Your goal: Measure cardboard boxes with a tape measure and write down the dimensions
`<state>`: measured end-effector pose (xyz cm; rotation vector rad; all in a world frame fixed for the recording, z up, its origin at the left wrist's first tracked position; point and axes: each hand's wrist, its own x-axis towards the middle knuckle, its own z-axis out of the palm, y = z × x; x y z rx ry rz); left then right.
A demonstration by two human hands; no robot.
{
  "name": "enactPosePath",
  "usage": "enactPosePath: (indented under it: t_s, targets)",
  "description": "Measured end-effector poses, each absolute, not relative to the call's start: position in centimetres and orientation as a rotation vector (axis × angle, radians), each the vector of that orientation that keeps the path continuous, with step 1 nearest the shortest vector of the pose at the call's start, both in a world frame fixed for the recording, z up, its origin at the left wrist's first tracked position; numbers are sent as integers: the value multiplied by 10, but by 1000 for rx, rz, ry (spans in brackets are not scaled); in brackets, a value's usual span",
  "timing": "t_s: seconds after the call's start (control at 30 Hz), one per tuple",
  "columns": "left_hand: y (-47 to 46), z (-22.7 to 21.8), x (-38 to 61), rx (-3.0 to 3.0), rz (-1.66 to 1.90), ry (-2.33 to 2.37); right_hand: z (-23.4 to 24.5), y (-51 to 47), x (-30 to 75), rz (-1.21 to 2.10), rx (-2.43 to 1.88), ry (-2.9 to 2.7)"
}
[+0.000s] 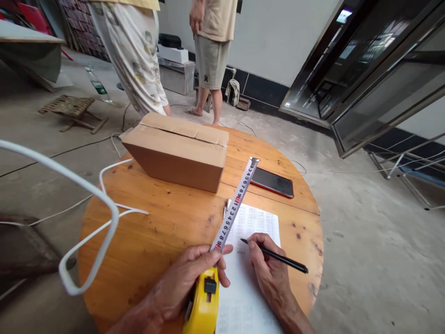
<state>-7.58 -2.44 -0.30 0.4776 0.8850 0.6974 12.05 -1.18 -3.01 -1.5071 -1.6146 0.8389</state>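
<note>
My left hand [186, 273] is closed round a yellow tape measure [205, 304], its thumb against the blade. The pulled-out metal blade [233, 208] slants up and away over the table, its hooked end near a dark phone [273, 182] with a red edge. In my right hand [269, 264] a black pen [288, 260] is pinched, its tip over a sheet of paper [255, 222] covered in small handwritten columns. That hand rests on the paper. Beyond the tape, a closed brown cardboard box [177, 160] sits on the round wooden table [167, 232].
A white bent tube [86, 183] and cable stand at the left by the table edge. Two people stand behind the table. A folding stool [69, 106] and a bottle [99, 86] are on the floor at left; a glass door [389, 83] and metal rack [413, 171] are at right.
</note>
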Motion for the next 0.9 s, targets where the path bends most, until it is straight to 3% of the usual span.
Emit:
enactPosePath:
  t_s: [0.9]
  targets:
    - [-24, -2, -73, 542, 695, 960, -24, -12, 118, 720, -1366, -1752]
